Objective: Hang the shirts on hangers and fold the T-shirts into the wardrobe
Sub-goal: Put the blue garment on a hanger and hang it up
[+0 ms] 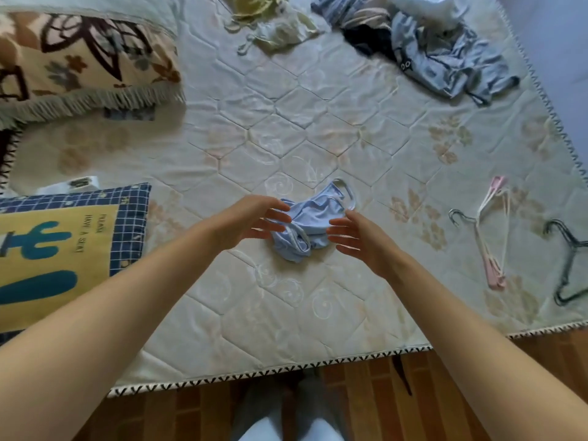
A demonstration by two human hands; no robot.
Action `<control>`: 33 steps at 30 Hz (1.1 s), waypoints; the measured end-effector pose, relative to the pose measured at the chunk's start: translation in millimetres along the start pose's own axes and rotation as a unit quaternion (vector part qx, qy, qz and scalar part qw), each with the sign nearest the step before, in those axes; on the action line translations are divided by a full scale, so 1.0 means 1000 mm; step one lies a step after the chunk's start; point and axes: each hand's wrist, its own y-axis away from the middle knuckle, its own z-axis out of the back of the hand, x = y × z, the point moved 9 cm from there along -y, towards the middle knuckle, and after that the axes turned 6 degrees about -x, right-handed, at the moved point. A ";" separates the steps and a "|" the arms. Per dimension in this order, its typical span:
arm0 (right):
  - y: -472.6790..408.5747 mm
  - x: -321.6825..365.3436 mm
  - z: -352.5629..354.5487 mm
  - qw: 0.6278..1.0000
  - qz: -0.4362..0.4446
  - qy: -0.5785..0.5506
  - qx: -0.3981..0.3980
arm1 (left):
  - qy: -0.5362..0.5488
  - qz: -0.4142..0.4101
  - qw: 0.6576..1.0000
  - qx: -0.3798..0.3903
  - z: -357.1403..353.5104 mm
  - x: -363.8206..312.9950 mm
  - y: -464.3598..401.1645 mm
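Note:
A small light-blue top with thin straps lies crumpled in the middle of the quilted mattress. My left hand hovers at its left side with fingers straight, the fingertips at or just over the fabric. On the other side my right hand is spread open, fingertips near the cloth. Neither hand grips it. A pile of blue, striped and dark clothes lies at the far right. A pale yellow-green garment lies at the far middle.
Pink and white hangers and a dark hanger lie at the right of the mattress. A blue-and-yellow cactus cushion sits at the left, a fringed patterned blanket behind it. Wooden floor runs along the mattress's near edge.

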 end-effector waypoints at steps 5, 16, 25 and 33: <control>-0.081 -0.008 0.001 0.996 0.015 0.080 -0.040 | -0.047 0.029 0.998 -0.010 -0.018 0.027 -0.087; -0.228 -0.060 0.044 0.990 -0.069 0.009 -0.124 | 0.073 0.173 0.981 -0.050 -0.058 0.107 -0.208; -0.284 -0.077 0.065 0.972 -0.068 -0.124 -0.189 | 0.118 0.191 0.956 -0.187 -0.062 0.143 -0.251; -0.290 -0.058 0.072 0.958 0.001 -0.198 -0.209 | 0.166 0.149 0.932 -0.287 -0.053 0.151 -0.248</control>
